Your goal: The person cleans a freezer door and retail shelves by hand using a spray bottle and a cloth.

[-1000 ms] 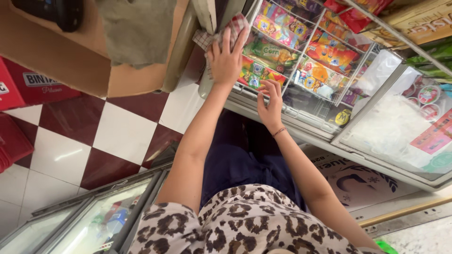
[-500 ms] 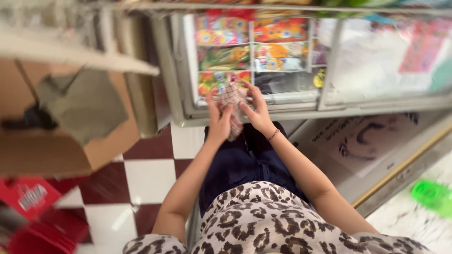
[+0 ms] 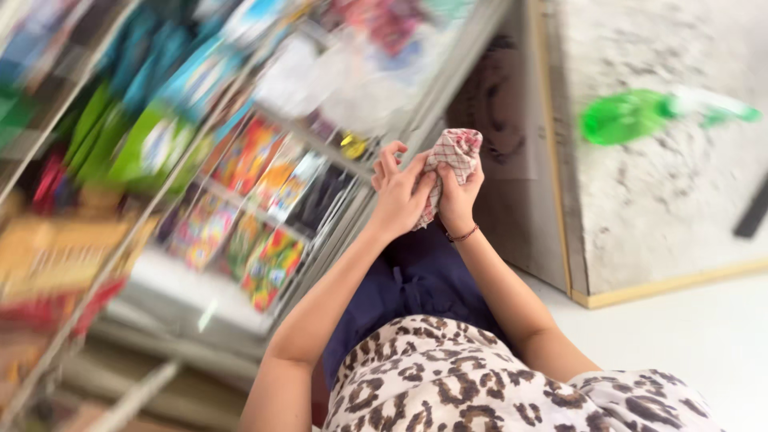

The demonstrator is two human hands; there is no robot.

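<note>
A glass-topped freezer chest [image 3: 240, 216] fills the left half of the view, badly blurred, so the bright packets inside it read only as patches of colour and cannot be counted. To the right stands a speckled pale wall panel [image 3: 656, 192] with a wooden edge, and on it a single green plastic bottle [image 3: 632, 116], smeared by motion and hard to make out. Lower down, the person's leopard-print top [image 3: 480, 384] is cut off by the bottom edge. Both hands meet in front of the freezer's rim: the left hand [image 3: 398, 196] and the right hand [image 3: 458, 198] each have their fingers clenched on one bunched checked cloth [image 3: 454, 156], red on white, held up between them. A thin bracelet [image 3: 464, 235] circles the right wrist.
</note>
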